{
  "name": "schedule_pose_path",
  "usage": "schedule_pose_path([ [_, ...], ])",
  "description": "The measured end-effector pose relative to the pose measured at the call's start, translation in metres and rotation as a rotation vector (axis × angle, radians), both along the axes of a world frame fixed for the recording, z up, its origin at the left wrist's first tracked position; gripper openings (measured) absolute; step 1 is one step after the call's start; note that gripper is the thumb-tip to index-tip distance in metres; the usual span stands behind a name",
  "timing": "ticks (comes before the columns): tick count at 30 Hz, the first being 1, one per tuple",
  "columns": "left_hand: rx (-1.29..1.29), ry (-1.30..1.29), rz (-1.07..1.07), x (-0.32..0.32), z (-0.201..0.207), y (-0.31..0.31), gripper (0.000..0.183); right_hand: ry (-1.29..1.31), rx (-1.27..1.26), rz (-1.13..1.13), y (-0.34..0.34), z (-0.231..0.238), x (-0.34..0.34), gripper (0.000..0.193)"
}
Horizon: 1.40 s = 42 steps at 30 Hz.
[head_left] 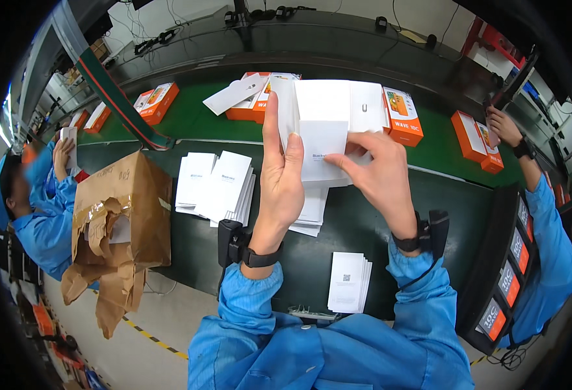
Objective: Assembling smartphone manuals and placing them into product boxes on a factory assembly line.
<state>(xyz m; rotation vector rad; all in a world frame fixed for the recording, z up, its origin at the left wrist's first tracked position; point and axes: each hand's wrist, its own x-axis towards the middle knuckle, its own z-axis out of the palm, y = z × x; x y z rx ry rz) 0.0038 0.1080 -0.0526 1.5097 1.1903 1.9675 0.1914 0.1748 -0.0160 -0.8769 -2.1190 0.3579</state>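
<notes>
Head view: a white booklet (321, 140) is pinched at its right edge between thumb and fingers of the right hand (383, 179), held over the tabletop (292, 260) before an opened white box (323, 99). Along their left side the left hand (280, 185) is placed, fingers extended upward; whether anything is gripped by it cannot be told. Below, a white stack (312, 211) is partly hidden. White booklets (224, 185) are piled leftward, near a torn carton (149, 208); closer in, a smaller pile (346, 286) is laid. Beyond, orange boxes (406, 130) are set along a green strip (191, 123).
</notes>
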Motion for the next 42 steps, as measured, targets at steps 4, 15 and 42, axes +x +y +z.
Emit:
schedule_pose_path([
  [4, 0.001, -0.045, 0.011, 0.015, 0.015, 0.000, 0.070, 0.498, 0.218, -0.125, 0.011, 0.001, 0.009, 0.073],
  [15, -0.005, 0.168, 0.332, 0.044, 0.004, 0.018, 0.064, 0.701, -0.213, 0.240, -0.047, 0.003, -0.050, 0.072],
  [42, -0.184, 0.064, 0.091, 0.053, 0.008, 0.003, 0.063, 0.725, -0.139, 0.008, 0.023, -0.042, -0.025, 0.078],
])
